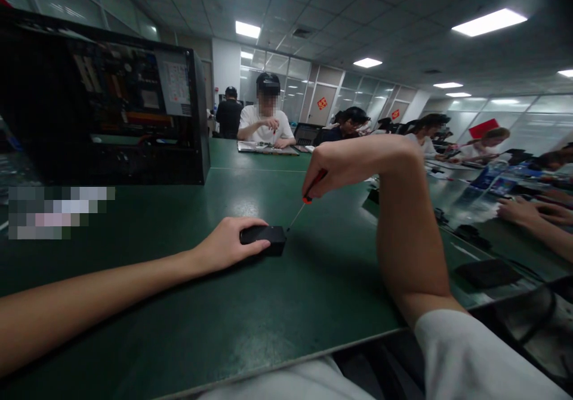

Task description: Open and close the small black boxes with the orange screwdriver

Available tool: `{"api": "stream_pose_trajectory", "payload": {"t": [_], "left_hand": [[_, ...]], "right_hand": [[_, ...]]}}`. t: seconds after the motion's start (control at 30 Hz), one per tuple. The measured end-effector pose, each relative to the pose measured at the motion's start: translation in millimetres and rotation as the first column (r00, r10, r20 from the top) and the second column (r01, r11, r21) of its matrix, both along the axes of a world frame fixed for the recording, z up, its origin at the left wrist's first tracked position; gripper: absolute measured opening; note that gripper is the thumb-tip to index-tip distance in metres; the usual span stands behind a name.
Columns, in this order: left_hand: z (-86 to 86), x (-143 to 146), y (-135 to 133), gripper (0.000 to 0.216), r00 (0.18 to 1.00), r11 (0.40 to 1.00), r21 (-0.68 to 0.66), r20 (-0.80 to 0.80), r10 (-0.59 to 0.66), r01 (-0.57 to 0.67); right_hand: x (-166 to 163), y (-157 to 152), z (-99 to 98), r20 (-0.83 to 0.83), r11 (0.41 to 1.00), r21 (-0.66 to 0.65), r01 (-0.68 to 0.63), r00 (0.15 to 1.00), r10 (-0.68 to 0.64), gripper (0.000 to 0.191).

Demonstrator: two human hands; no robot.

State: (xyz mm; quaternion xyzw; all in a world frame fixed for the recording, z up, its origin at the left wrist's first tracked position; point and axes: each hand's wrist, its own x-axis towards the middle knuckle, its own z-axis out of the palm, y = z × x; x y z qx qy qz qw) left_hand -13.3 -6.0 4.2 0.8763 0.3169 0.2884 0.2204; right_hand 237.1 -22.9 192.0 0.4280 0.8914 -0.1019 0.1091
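A small black box-shaped thing (276,240) lies on the green tabletop (250,322), and what it is I cannot make out. My left hand (230,242) grips its left end, thumb on the near side and fingers over the far side. Above and to the right, my right hand (333,170) is closed round the red and black handle of a screwdriver (296,215). The thin shaft slants down to the left, its tip at the right end of the black box. Whether the tip touches it is too small to tell.
An open computer case (199,119) stands at the back left, its inner boards showing. Across the table a person in white (286,126) works over a board. Black items with cables (487,273) lie at the right, near another person's hands (521,212). The table's front edge (286,364) runs close below.
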Motion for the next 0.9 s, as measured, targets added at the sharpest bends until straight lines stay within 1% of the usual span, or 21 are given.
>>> {"api": "stream_pose_trajectory", "payload": {"t": [0.1, 0.4, 0.5, 0.63, 0.9], "left_hand": [[-0.8, -1, 0, 0.044, 1.0, 1.0, 0.002, -0.011, 0.015, -0.015], [-0.9, 0, -1, 0.043, 1.0, 1.0, -0.003, -0.002, 0.005, -0.005], [0.3, 0, -2, 0.041, 1.0, 1.0, -0.006, -0.003, 0.001, -0.001], [1.5, 0, -3, 0.041, 1.0, 1.0, -0.005, -0.014, 0.006, -0.006], [1.1, 0, -3, 0.041, 1.0, 1.0, 0.011, -0.029, 0.002, -0.002]], "right_hand": [[6, 13, -1.8, 0.007, 0.999, -0.044, 0.022, 1.0, -0.021, 0.032], [7, 48, -12.0, -0.026, 0.974, -0.22, -0.056, 0.998, 0.052, 0.046], [14, 56, -13.6, -0.028, 0.972, -0.233, -0.038, 0.999, 0.033, 0.051], [20, 59, -14.5, -0.027, 0.963, -0.27, -0.002, 1.0, -0.006, 0.055], [16, 63, -16.4, -0.027, 0.959, -0.283, -0.029, 0.999, 0.022, 0.055]]}}
